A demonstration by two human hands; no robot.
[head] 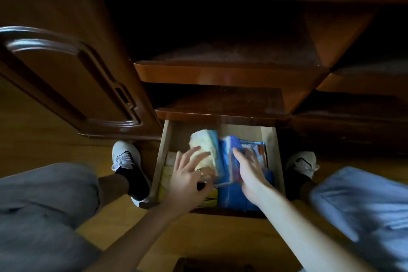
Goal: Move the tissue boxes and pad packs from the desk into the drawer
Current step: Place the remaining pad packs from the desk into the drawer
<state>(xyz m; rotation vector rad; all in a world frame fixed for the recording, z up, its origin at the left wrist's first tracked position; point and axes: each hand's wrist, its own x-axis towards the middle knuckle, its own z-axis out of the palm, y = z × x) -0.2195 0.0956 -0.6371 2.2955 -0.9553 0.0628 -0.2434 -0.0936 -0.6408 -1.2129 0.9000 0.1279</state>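
Observation:
The bottom drawer (160, 157) stands pulled out, low in the middle of the view. Inside it a pale yellow and blue pack (205, 150) stands on edge beside a blue pack (229, 157). My left hand (187, 179), a ring on one finger, rests with spread fingers against the yellow pack. My right hand (249, 170) presses flat on the blue pack's right side. More blue packs (231, 196) lie at the drawer's front, yellow ones (166, 175) along its left wall, and a printed pack (257, 150) at the back right. Blur hides whether either hand grips.
The dark wooden desk has two open shelves (227, 73) above the drawer and a panelled door (72, 77) to the left. My knees and both shoes (127, 157) flank the drawer on the wooden floor (209, 236).

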